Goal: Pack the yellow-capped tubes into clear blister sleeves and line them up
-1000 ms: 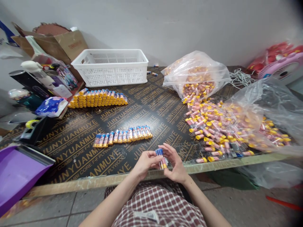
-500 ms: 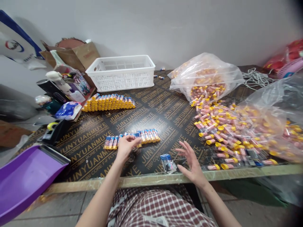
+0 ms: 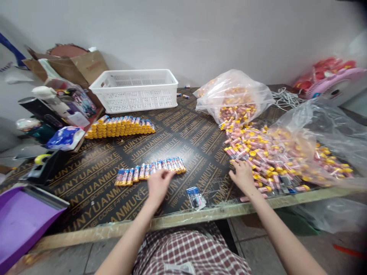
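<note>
A row of small blue and yellow tubes (image 3: 135, 173) lies on the dark printed table. Just in front of its right part is my left hand (image 3: 159, 183), thumb and fingers pinched together; whatever they hold, if anything, is too small to make out. My right hand (image 3: 242, 175) has its fingers apart at the left edge of a loose heap of pink tubes with yellow caps (image 3: 266, 152). Between my hands, near the front edge, lie some small blue-topped labels (image 3: 196, 198). A stacked block of yellow-ended tubes (image 3: 120, 126) stands farther back on the left.
Behind the stack is a white plastic basket (image 3: 137, 97). An open clear bag (image 3: 235, 95) spills tubes at the back right. Bottles, a paper bag (image 3: 88, 68), a black tape dispenser (image 3: 47, 164) and a purple dustpan (image 3: 25, 225) occupy the left. A pink fan (image 3: 335, 86) stands far right.
My right hand has moved right from beside the labels to the heap of pink tubes. My left hand has drawn slightly down from the tube row. The view has shifted right.
</note>
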A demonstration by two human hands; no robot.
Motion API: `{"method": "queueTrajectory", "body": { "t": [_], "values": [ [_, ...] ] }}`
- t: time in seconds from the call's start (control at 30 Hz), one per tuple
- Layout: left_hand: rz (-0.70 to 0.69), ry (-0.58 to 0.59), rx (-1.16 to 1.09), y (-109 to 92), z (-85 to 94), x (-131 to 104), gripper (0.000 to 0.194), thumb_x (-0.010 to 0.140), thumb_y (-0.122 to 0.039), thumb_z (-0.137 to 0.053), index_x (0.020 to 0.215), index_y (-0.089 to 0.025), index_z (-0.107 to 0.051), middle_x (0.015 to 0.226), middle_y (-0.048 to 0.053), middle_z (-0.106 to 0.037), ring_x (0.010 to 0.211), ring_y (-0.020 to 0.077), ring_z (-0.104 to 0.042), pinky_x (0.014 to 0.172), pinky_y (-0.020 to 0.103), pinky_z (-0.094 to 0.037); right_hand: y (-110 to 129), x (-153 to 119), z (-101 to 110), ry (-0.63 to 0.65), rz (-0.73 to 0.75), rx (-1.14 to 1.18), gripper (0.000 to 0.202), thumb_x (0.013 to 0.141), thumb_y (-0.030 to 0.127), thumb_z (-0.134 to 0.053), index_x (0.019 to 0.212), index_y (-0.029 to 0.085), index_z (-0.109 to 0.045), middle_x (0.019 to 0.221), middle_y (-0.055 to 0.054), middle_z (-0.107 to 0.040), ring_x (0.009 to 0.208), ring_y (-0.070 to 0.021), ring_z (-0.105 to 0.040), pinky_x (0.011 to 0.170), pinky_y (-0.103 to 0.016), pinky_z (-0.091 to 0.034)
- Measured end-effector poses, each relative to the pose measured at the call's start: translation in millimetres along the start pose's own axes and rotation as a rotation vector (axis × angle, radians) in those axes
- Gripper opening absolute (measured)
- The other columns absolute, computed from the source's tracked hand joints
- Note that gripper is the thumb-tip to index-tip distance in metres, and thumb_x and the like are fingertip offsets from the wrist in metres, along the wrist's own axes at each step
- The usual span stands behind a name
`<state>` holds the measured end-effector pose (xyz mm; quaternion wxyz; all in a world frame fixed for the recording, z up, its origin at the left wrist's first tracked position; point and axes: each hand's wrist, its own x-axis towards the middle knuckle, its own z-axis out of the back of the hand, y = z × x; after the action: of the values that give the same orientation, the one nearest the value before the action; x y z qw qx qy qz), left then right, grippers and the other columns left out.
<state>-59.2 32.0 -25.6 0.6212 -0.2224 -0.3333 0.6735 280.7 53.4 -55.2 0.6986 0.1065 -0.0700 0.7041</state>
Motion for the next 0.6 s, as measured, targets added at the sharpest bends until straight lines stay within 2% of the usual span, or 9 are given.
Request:
{"method": "queueTrajectory", "body": {
  "t": [0.1, 0.2, 0.27, 0.43, 0.6],
  "values": [
    [-0.16, 0.31, -0.018, -16.4, -39.1, -26.4, 0.02, 0.072, -0.038, -0.065, 0.076, -0.019, -0.069, 0.074, 0.004, -0.065, 0.069, 0.0174, -0.058, 0.063, 0.025, -0.038, -10.4, 19.3, -4.5, 0.082, 0.03, -0.088, 0.033, 0.075, 0.013, -0.049, 0.106, 0.011, -0.06, 0.1, -0.017, -0.057, 0.091, -0.0307, -0.053, 0.075, -0.041, -0.041],
    [-0.137, 0.398, 0.063, -18.1, -63.6, -38.7, 0.013, 0.069, -0.031, -0.069, 0.075, -0.02, -0.067, 0.076, 0.002, -0.065, 0.072, 0.017, -0.057, 0.064, 0.025, -0.038, -8.0, 31.1, -9.2, 0.137, 0.041, -0.159, 0.03, 0.074, 0.013, -0.05, 0.102, 0.011, -0.06, 0.098, -0.018, -0.054, 0.085, -0.0305, -0.055, 0.067, -0.036, -0.041],
    [-0.114, 0.4, 0.08, -15.9, -67.7, -40.5, 0.008, 0.071, -0.027, -0.067, 0.075, -0.02, -0.066, 0.077, 0.001, -0.065, 0.074, 0.016, -0.058, 0.066, 0.024, -0.039, -6.2, 36.0, -11.5, 0.161, 0.034, -0.193, 0.028, 0.075, 0.015, -0.05, 0.101, 0.01, -0.058, 0.098, -0.018, -0.053, 0.082, -0.03, -0.057, 0.063, -0.034, -0.04],
    [-0.133, 0.438, 0.124, -16.1, -61.2, -39.5, 0.007, 0.077, -0.023, -0.06, 0.074, -0.02, -0.066, 0.078, 0.002, -0.067, 0.077, 0.017, -0.059, 0.07, 0.026, -0.04, -7.9, 43.3, -13.3, 0.194, 0.005, -0.238, 0.028, 0.077, 0.02, -0.049, 0.102, 0.01, -0.054, 0.095, -0.018, -0.055, 0.079, -0.0303, -0.059, 0.058, -0.032, -0.04],
    [-0.143, 0.415, 0.13, -19.2, -58.0, -41.7, 0.006, 0.077, -0.021, -0.058, 0.08, -0.02, -0.064, 0.077, 0.003, -0.066, 0.076, 0.0179, -0.06, 0.069, 0.026, -0.04, -4.0, 42.1, -12.1, 0.208, 0.074, -0.222, 0.019, 0.073, 0.01, -0.05, 0.091, 0.01, -0.057, 0.088, -0.015, -0.058, 0.077, -0.0289, -0.06, 0.056, -0.031, -0.042]
  ]
}}
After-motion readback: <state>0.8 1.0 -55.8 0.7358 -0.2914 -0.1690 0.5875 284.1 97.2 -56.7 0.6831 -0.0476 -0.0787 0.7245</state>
